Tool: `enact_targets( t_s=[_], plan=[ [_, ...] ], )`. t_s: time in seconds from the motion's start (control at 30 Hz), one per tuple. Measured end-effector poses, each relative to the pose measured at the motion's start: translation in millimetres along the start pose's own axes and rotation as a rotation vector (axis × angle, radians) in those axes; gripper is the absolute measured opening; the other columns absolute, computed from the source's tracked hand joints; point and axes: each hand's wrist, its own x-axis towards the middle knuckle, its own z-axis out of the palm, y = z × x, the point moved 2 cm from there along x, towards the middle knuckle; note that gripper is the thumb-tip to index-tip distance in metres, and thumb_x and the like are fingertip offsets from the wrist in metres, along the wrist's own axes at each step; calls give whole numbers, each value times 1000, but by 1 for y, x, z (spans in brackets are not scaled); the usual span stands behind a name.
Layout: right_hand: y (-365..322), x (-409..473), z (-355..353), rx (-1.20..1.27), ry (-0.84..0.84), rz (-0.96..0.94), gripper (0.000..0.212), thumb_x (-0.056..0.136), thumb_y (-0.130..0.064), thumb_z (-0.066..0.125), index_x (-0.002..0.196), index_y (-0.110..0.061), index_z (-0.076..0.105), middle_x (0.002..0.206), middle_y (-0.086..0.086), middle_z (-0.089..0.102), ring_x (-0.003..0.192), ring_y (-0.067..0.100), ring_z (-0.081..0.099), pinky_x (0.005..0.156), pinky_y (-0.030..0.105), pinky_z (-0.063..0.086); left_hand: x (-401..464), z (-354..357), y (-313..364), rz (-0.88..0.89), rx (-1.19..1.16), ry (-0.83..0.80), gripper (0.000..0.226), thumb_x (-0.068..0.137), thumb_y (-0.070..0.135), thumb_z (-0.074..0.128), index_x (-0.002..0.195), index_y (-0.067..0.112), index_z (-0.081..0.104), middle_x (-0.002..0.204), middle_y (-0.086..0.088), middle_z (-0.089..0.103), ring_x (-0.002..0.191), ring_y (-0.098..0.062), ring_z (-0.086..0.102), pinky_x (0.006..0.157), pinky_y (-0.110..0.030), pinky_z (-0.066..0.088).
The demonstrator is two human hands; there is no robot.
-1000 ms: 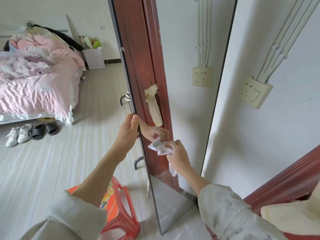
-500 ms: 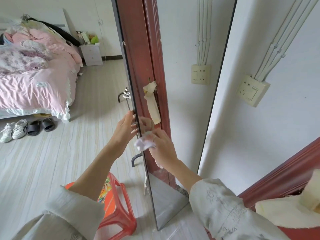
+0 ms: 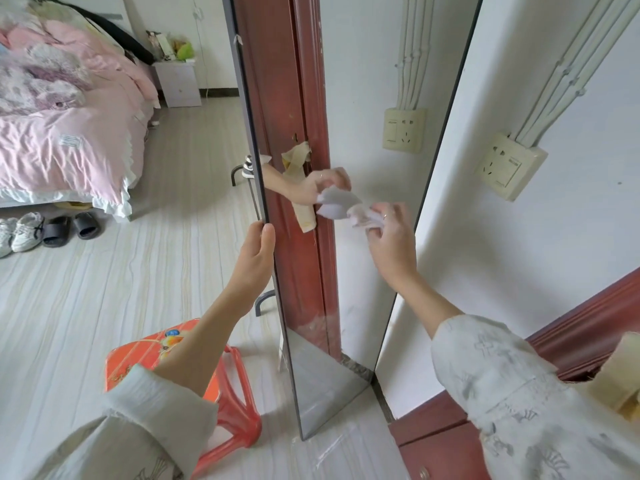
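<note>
A tall dark-framed mirror [image 3: 363,98] stands on the floor, leaning against a white wall. It reflects a red door frame and a wall socket. My left hand [image 3: 254,258] grips the mirror's left edge, thumb on the front. My right hand [image 3: 391,244] pinches a crumpled white tissue [image 3: 365,216] and holds it against the glass at mid-height. The reflection of that hand and tissue shows just to the left of it.
A red plastic stool [image 3: 235,393] stands under my left arm. A bed with pink bedding [image 3: 69,133] is at the left, with shoes and slippers [image 3: 52,230] beside it. A wall socket [image 3: 509,164] and a red door frame [image 3: 588,323] are at the right.
My right hand has moved the tissue up and to the right across the glass, after a short sweep left. My left hand stays on the mirror's edge.
</note>
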Motion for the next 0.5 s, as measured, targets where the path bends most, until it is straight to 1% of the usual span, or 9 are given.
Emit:
enact_targets(
  t_s=[0.07,0.1,0.17,0.23,0.27,0.33,0.4,0.47,0.5],
  plan=[
    [-6,14,1,12,90,13,33,74,13,50,103,1,61,103,18,53,96,33,53,78,16,33,0,1,-4,18,13,15,24,100,30,27,88,12,38,73,3,26,68,-12,28,73,-32,35],
    [-9,18,4,19,114,19,33,74,14,49,103,3,61,102,19,53,97,34,53,78,16,32,1,1,-6,24,23,13,21,99,29,28,86,15,36,71,3,26,67,-13,28,74,-34,36],
    [-11,14,16,36,107,11,33,73,13,48,101,4,61,100,21,52,97,37,52,81,24,39,3,1,-16,35,62,1,16,99,27,30,86,20,36,68,3,26,66,-15,28,75,-36,39],
    [-9,-6,34,53,71,-47,30,74,4,43,97,1,61,98,19,51,94,36,50,78,35,45,4,1,-23,59,91,12,11,99,24,31,90,22,37,66,4,29,64,-13,30,77,-39,41],
    [-4,-21,45,42,45,-74,28,74,-1,40,94,0,61,97,18,52,91,34,49,75,37,46,4,2,-25,73,93,25,13,99,24,31,88,24,38,65,4,29,63,-13,30,76,-39,41],
    [11,-53,68,-28,-60,-97,21,77,3,49,92,-2,62,97,15,54,90,29,48,73,39,49,4,4,-27,99,93,51,20,99,22,31,80,28,36,64,4,27,59,-11,27,71,-37,39],
    [26,-83,85,-142,-241,-115,20,78,3,62,97,-3,64,102,14,57,93,27,51,76,41,53,4,5,-27,122,92,61,20,99,22,30,80,25,35,63,4,26,54,-6,26,64,-33,36],
    [36,-97,92,-177,-463,-106,26,83,1,57,108,-3,63,112,13,55,104,27,50,87,35,49,3,6,-31,126,77,57,19,100,23,29,82,23,34,64,4,27,51,-4,28,61,-34,38],
    [41,-98,92,-171,-553,-66,30,85,1,51,112,-5,62,114,11,53,108,25,47,89,28,45,2,7,-34,115,68,48,18,100,25,29,83,23,35,65,4,28,54,-4,30,66,-38,43]
  ],
)
